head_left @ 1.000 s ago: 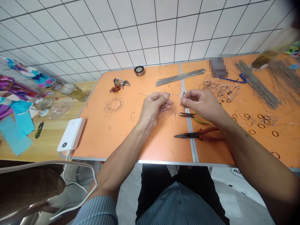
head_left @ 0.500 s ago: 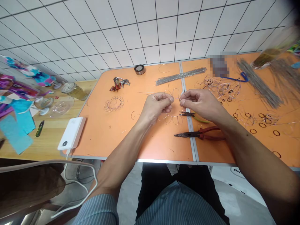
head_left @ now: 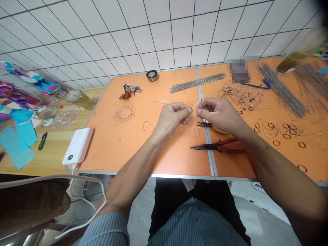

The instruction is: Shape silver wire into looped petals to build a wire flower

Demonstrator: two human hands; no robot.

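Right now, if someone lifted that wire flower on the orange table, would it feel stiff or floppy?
The wire flower probably feels very light, being only thin looped wire. Its fine loops would likely bend under a push. Lying flat, it seems unlikely to roll.

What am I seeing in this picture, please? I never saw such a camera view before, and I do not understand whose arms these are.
No machine is here. A camera worn on a person's head looks down, so the arms are that person's own. The left hand and right hand pinch a thin bent wire with looped shapes. On the orange table lie red-handled pliers, a bundle of straight wire rods and a flower-shaped wire piece.
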